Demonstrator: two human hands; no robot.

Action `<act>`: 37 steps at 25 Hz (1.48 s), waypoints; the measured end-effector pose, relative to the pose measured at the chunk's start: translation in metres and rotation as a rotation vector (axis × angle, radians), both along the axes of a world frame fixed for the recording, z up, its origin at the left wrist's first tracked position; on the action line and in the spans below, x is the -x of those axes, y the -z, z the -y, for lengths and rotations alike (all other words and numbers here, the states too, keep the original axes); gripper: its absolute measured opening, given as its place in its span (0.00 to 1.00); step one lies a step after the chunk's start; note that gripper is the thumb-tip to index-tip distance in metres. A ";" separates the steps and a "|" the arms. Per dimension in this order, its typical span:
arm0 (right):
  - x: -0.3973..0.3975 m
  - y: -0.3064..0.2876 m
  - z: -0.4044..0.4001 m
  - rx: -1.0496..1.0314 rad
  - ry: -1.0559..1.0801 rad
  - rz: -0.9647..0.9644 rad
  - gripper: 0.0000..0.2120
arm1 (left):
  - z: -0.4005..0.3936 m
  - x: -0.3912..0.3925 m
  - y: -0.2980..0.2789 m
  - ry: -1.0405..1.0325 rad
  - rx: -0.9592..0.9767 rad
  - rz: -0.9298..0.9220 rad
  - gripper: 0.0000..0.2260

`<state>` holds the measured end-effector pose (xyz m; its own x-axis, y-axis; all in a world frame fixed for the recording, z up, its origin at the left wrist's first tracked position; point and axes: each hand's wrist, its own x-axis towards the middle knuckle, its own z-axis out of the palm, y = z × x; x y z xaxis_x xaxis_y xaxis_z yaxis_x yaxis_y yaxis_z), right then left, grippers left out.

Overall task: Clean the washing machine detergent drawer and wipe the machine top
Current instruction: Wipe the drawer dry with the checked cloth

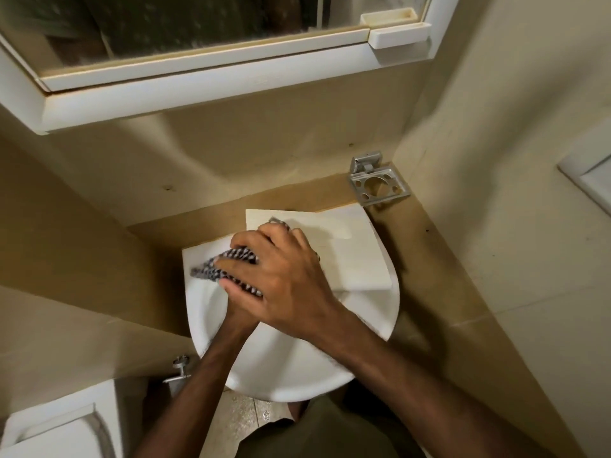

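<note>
Over a white sink (297, 381) both my hands wring a black-and-white checked cloth (228, 259). My right hand (287, 276) lies on top, its fingers curled round the cloth. Mostly hidden beneath it is my left hand (236, 300), which grips the cloth's lower part; one end of the cloth sticks out to the left. A flat cream rectangular piece (353, 256), possibly the detergent drawer, lies across the sink's back right corner, just beyond my hands. No washing machine top can be identified for certain.
A white-framed mirror cabinet (205, 77) hangs above the sink. A metal tumbler holder (380, 183) is fixed to the wall at the back right. A metal valve (180, 368) sits low on the left beside a white appliance or cistern (59, 424). Beige walls close in on both sides.
</note>
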<state>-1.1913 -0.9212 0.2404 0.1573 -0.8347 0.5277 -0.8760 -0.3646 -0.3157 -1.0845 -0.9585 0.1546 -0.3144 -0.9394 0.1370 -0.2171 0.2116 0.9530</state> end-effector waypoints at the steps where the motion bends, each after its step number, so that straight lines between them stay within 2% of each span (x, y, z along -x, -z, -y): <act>1: 0.007 0.001 0.001 -0.007 -0.035 -0.020 0.13 | 0.002 -0.001 0.001 -0.012 -0.016 -0.008 0.25; 3: 0.033 0.003 0.014 -0.103 0.040 0.083 0.16 | 0.003 -0.003 0.006 -0.029 -0.102 -0.031 0.19; 5: 0.065 0.007 0.036 -0.232 0.237 0.226 0.18 | 0.004 0.000 0.001 -0.025 -0.187 -0.068 0.12; 7: 0.081 0.015 0.052 -0.329 0.394 0.288 0.18 | 0.005 0.002 -0.003 -0.045 -0.208 -0.062 0.09; 10: 0.058 0.020 0.042 -0.219 0.306 0.307 0.15 | 0.011 0.003 -0.006 -0.061 -0.252 -0.049 0.06; 12: 0.042 0.017 0.027 -0.093 0.181 0.326 0.14 | 0.011 0.003 -0.003 -0.040 -0.266 -0.045 0.09; 14: 0.036 0.013 0.015 -0.048 0.044 0.261 0.13 | 0.006 0.002 -0.004 -0.015 -0.210 -0.062 0.15; 17: 0.046 0.005 0.022 -0.149 -0.065 0.140 0.13 | 0.005 0.000 0.000 -0.012 -0.171 -0.047 0.19; 19: 0.055 0.003 0.041 -0.299 0.001 0.189 0.16 | 0.006 0.000 0.001 -0.028 -0.240 -0.024 0.18; 21: 0.058 0.001 0.053 -0.353 0.129 0.226 0.20 | 0.009 0.001 -0.002 -0.061 -0.292 -0.044 0.18; 24: 0.040 0.000 0.027 -0.226 0.238 0.120 0.18 | 0.015 0.000 -0.001 -0.115 -0.306 -0.011 0.19; 26: 0.018 -0.004 -0.007 -0.113 0.205 0.028 0.16 | 0.014 -0.006 0.010 -0.131 -0.315 0.054 0.14; 29: 0.008 0.006 -0.032 -0.056 0.146 -0.081 0.17 | 0.010 -0.018 0.024 -0.164 -0.348 0.068 0.15; 30: 0.018 0.011 -0.031 -0.064 0.188 -0.059 0.17 | 0.008 -0.020 0.020 -0.153 -0.317 0.042 0.14; 33: 0.067 0.024 -0.025 -0.142 0.445 0.052 0.16 | 0.006 -0.022 0.000 -0.145 -0.193 -0.060 0.19; 37: 0.116 0.033 0.007 -0.351 0.616 0.306 0.17 | 0.001 -0.020 0.005 -0.158 -0.205 -0.047 0.23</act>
